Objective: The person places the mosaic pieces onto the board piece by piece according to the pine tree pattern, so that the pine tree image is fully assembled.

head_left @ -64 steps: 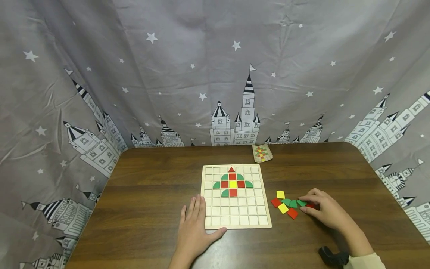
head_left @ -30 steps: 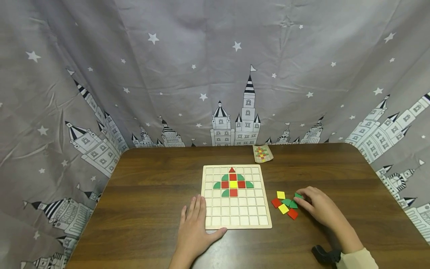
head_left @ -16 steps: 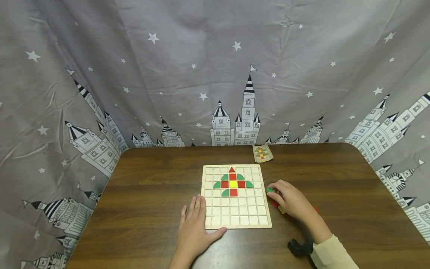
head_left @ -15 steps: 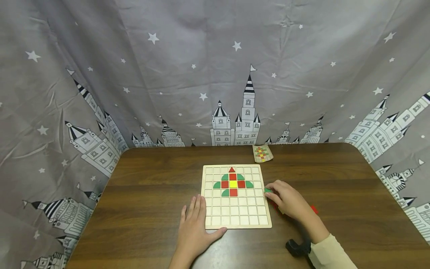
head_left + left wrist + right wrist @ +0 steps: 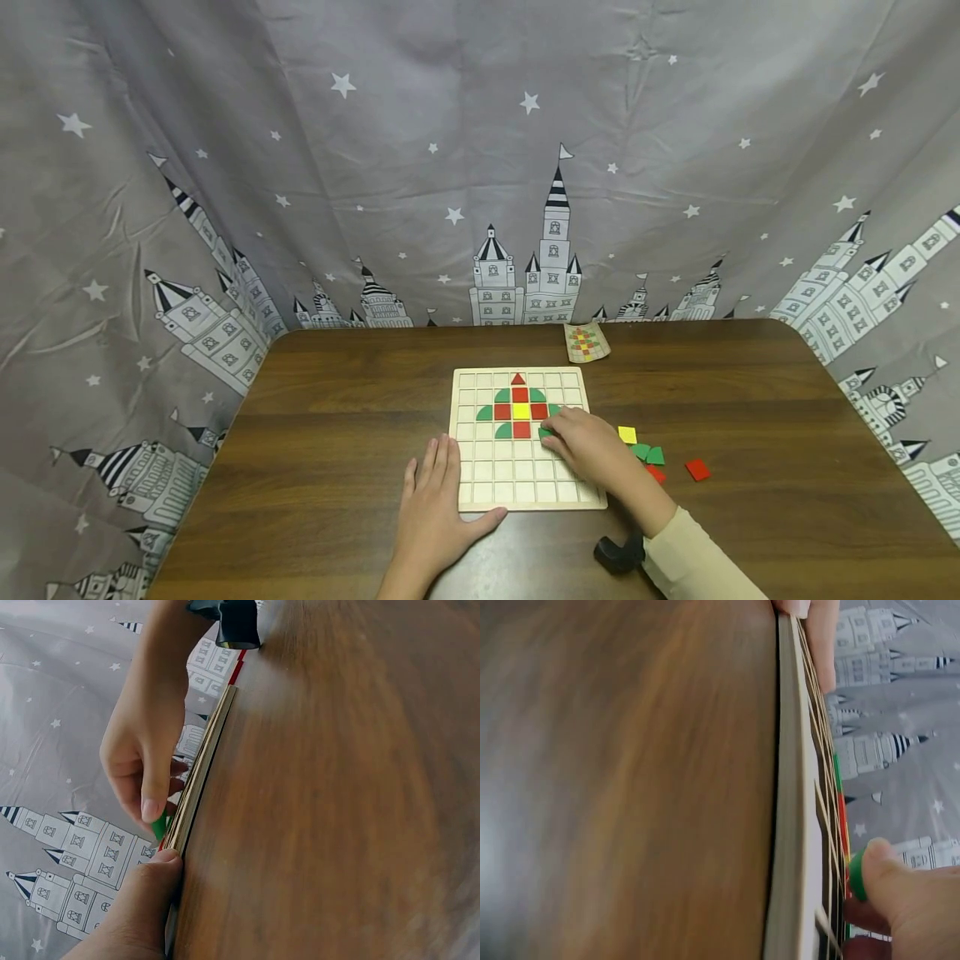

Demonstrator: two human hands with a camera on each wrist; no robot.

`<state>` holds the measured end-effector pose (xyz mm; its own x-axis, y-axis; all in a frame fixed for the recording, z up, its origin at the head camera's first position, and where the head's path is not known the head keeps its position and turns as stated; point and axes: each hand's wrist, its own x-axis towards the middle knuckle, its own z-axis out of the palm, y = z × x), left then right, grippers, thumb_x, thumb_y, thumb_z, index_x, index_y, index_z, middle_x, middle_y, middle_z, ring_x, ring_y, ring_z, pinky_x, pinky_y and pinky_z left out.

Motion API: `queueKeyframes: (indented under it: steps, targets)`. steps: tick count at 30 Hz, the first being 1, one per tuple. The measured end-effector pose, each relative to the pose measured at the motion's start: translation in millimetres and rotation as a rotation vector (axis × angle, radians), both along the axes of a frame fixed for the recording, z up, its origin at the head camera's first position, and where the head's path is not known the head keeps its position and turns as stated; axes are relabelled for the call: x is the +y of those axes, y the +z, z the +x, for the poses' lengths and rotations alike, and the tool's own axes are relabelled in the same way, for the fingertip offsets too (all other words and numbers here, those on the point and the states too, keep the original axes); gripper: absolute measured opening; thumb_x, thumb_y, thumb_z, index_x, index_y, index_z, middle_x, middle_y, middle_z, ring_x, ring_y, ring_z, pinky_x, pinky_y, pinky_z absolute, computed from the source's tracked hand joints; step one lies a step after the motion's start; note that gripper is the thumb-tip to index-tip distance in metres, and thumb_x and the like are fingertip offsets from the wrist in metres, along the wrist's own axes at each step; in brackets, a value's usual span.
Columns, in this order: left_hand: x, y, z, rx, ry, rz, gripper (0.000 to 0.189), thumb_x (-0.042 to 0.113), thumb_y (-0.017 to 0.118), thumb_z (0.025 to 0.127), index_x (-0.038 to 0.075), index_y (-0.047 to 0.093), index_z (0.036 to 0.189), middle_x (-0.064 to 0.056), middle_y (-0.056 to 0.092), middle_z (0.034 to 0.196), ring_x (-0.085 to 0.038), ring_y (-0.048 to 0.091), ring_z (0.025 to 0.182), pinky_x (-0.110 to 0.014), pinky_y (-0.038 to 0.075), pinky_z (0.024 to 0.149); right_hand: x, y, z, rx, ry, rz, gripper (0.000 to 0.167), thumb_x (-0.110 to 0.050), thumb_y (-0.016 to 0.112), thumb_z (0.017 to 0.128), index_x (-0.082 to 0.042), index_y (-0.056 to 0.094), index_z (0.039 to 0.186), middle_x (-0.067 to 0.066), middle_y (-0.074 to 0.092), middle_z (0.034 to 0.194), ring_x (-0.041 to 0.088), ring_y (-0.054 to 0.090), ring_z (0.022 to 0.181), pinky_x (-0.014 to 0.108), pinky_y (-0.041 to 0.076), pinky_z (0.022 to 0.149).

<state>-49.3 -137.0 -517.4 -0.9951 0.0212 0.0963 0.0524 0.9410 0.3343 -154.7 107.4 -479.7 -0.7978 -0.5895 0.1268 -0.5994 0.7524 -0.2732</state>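
Note:
A wooden grid board lies on the table, bearing red squares, a yellow square, a red triangle and green quarter-circle tiles. My left hand rests at the board's lower left, fingers straight along the left edge and thumb on the front edge. Over the right part of the grid, my right hand pinches a green quarter-circle tile between thumb and fingers, just right of the lowest red square. In the right wrist view this green tile stands tilted close to the board's surface.
Right of the board lie loose tiles: a yellow square, green quarter-circles and red squares, partly behind my right forearm. A small pattern card lies at the table's back edge. A grey castle-print curtain hangs behind the table.
My right hand has picked up a green quarter-circle tile from the loose ones and carried it left over the board. A red square it covered now shows. My left hand stays put.

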Motion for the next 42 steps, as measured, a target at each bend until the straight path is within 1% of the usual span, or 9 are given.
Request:
queueKeyframes:
  steps: [4, 9, 11, 17, 20, 24, 29, 35, 42]
  targets:
    - [0.2, -0.1, 0.0, 0.006, -0.002, -0.004, 0.121, 0.088, 0.054, 0.072, 0.004, 0.031, 0.155, -0.014, 0.029, 0.163, -0.030, 0.023, 0.153, -0.056, 0.017, 0.122, -6, -2.9, -0.4, 0.055, 0.007, 0.013, 0.028, -0.034, 0.069, 0.093, -0.012, 0.072, 0.110, 0.002, 0.069, 0.104, 0.021, 0.065, 0.100, 0.039, 0.057, 0.087]
    - [0.4, 0.3, -0.1, 0.012, -0.002, -0.008, 0.121, 0.088, 0.054, 0.071, 0.004, 0.031, 0.155, -0.014, 0.029, 0.162, -0.030, 0.023, 0.153, -0.055, 0.017, 0.122, -11, -5.5, -1.3, 0.073, -0.008, 0.024, 0.028, -0.035, 0.071, 0.091, -0.013, 0.072, 0.109, 0.000, 0.067, 0.099, 0.019, 0.063, 0.093, 0.036, 0.057, 0.082]
    - [0.5, 0.3, -0.2, 0.013, -0.002, -0.011, 0.121, 0.088, 0.054, 0.071, 0.004, 0.030, 0.155, -0.014, 0.029, 0.162, -0.030, 0.023, 0.153, -0.055, 0.017, 0.122, -13, -6.2, -1.9, 0.056, -0.026, 0.014, 0.027, -0.035, 0.072, 0.090, -0.014, 0.072, 0.107, -0.002, 0.065, 0.094, 0.017, 0.061, 0.088, 0.035, 0.056, 0.078]
    - [0.7, 0.4, -0.1, 0.008, -0.001, -0.004, 0.121, 0.088, 0.055, 0.071, 0.004, 0.030, 0.155, -0.014, 0.029, 0.163, -0.030, 0.022, 0.153, -0.055, 0.017, 0.122, -16, -7.0, -2.0, -0.028, -0.113, -0.065, 0.025, -0.034, 0.074, 0.088, -0.015, 0.073, 0.104, -0.005, 0.065, 0.091, 0.015, 0.060, 0.087, 0.035, 0.054, 0.076]
    - [0.9, 0.9, 0.1, 0.003, 0.000, 0.001, 0.121, 0.087, 0.056, 0.071, 0.004, 0.030, 0.155, -0.014, 0.029, 0.163, -0.030, 0.022, 0.153, -0.055, 0.017, 0.122, -16, -7.3, -1.7, -0.043, -0.140, -0.105, 0.023, -0.033, 0.076, 0.087, -0.015, 0.073, 0.102, -0.006, 0.065, 0.090, 0.012, 0.058, 0.084, 0.032, 0.051, 0.072]
    - [0.6, 1.5, 0.1, 0.006, -0.001, 0.002, 0.120, 0.086, 0.057, 0.071, 0.004, 0.031, 0.155, -0.014, 0.029, 0.163, -0.030, 0.022, 0.153, -0.055, 0.017, 0.122, -17, -8.2, -1.7, -0.046, -0.156, -0.129, 0.022, -0.032, 0.077, 0.086, -0.016, 0.073, 0.101, -0.008, 0.064, 0.088, 0.009, 0.054, 0.081, 0.029, 0.048, 0.067]
    - [0.0, 1.5, -0.2, 0.014, -0.002, 0.000, 0.120, 0.086, 0.057, 0.071, 0.003, 0.031, 0.155, -0.014, 0.030, 0.162, -0.030, 0.023, 0.153, -0.055, 0.017, 0.122, -18, -9.3, -2.1, -0.066, -0.170, -0.143, 0.023, -0.032, 0.077, 0.086, -0.016, 0.074, 0.101, -0.009, 0.061, 0.083, 0.007, 0.049, 0.077, 0.026, 0.044, 0.065]
    - [0.2, 1.5, 0.1, 0.012, -0.004, 0.001, 0.120, 0.086, 0.057, 0.072, 0.003, 0.031, 0.155, -0.015, 0.030, 0.162, -0.031, 0.023, 0.153, -0.056, 0.017, 0.122, -18, -9.0, -1.2, -0.067, -0.184, -0.168, 0.021, -0.031, 0.077, 0.086, -0.015, 0.074, 0.100, -0.010, 0.059, 0.083, 0.007, 0.048, 0.076, 0.025, 0.044, 0.064]
    - [0.9, 2.0, -0.1, 0.008, -0.004, 0.004, 0.120, 0.086, 0.057, 0.072, 0.003, 0.030, 0.155, -0.014, 0.029, 0.163, -0.030, 0.022, 0.153, -0.055, 0.016, 0.122, -19, -7.9, -2.3, -0.136, -0.232, -0.207, 0.017, -0.029, 0.079, 0.085, -0.018, 0.074, 0.097, -0.012, 0.056, 0.080, 0.006, 0.048, 0.076, 0.025, 0.044, 0.066]
